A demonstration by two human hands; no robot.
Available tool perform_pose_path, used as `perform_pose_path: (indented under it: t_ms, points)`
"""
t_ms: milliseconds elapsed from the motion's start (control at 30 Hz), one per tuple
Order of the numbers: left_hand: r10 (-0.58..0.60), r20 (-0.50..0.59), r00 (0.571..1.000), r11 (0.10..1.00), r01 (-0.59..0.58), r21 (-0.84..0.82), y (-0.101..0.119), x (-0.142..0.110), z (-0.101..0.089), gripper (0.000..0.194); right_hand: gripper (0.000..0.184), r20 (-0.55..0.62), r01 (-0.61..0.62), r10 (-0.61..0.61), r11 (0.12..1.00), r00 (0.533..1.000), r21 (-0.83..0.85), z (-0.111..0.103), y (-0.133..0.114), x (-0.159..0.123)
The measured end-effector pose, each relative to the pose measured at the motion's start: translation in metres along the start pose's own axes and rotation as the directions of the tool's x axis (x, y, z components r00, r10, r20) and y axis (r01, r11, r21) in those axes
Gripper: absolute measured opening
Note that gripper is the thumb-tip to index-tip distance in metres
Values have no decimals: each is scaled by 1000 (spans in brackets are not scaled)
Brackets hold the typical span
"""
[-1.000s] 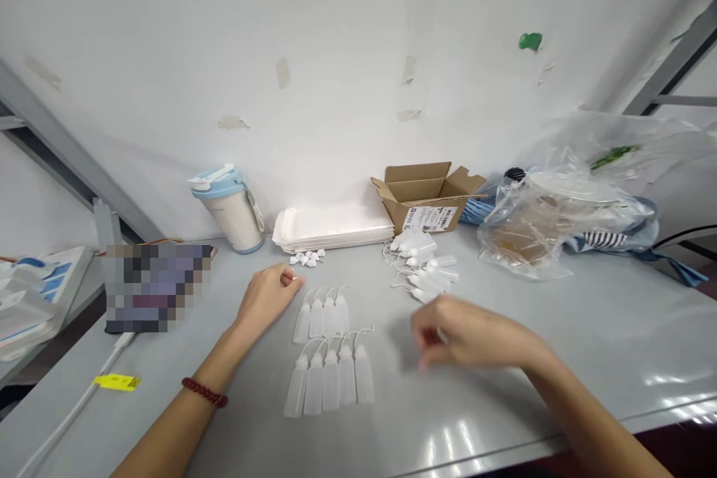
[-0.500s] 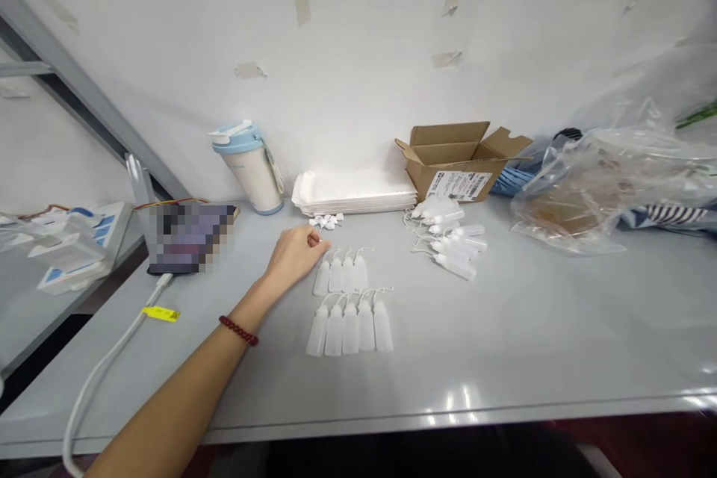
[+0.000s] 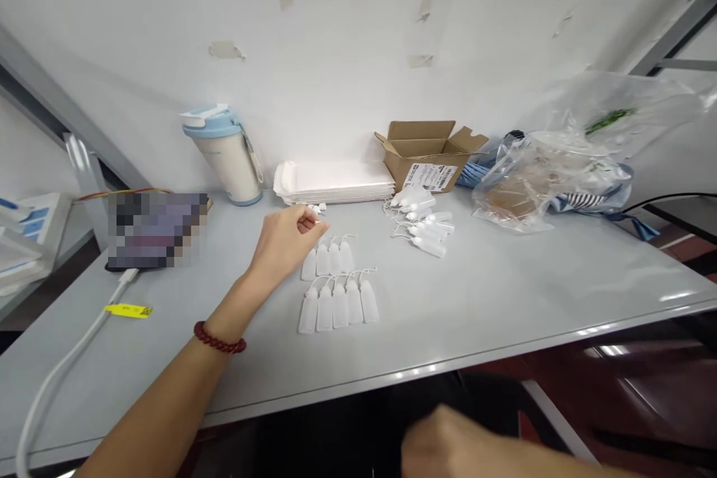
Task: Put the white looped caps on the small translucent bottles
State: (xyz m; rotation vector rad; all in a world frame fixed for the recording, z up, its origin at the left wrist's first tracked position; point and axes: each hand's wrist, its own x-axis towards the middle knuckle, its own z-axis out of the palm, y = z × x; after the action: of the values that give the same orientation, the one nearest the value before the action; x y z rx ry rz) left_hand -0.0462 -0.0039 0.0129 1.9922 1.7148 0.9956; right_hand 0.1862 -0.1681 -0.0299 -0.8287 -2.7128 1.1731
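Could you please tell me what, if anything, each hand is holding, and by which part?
The left hand seems to pinch a tiny white piece between its fingers; by which part, I cannot tell. The right hand is too blurred to tell.

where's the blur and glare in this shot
In the head view, the right hand is smeared by blur, while the left hand looks much sharper; also in the head view, bright glare spots dot the front edge of the table.
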Motion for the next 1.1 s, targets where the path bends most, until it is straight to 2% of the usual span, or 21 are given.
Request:
perform_pose_path:
  t_ms: [33,100,167,233,333,433,567,700,800,933,1000,1100]
  points:
    - [9,17,1000,999,-9,-35,2,-1,0,22,13,-146,-39,42,999,988,24,-14,-1,5]
    - [27,61,998,993,-19,-119,5,-3,1,22,13,-376,-140,155,988,914,65,-43,1,22]
    - [41,96,995,982,-23,-185,6,-3,3,22,14,-454,-181,209,978,866,104,-64,8,43]
    - [39,109,993,978,-16,-210,5,-3,5,22,13,-453,-224,257,966,854,127,-74,17,63]
    - [6,105,994,976,17,-218,4,-2,6,22,11,-429,-319,322,944,844,81,-75,31,78]
    - [-30,117,993,965,60,-256,4,-3,7,22,20,-399,-427,391,904,830,-3,-72,40,75]
    - [-36,227,973,912,125,-391,9,-6,11,23,30,-382,-503,436,859,815,-95,-81,46,62]
    - [-16,347,938,802,219,-556,11,-9,15,24,23,-503,-435,352,899,789,-53,-101,51,65]
    - [-65,356,932,735,286,-614,9,-7,18,27,19,-594,-284,277,955,755,83,-115,58,82]
    - [-151,315,937,596,340,-727,2,-3,20,32,22,-616,-30,175,971,768,238,-119,70,103]
    - [-154,292,944,552,327,-767,1,-2,20,33,22,-600,0,166,964,782,267,-116,74,107]
    - [-106,265,958,586,275,-762,2,-3,21,33,21,-560,-3,161,962,813,272,-113,77,104]
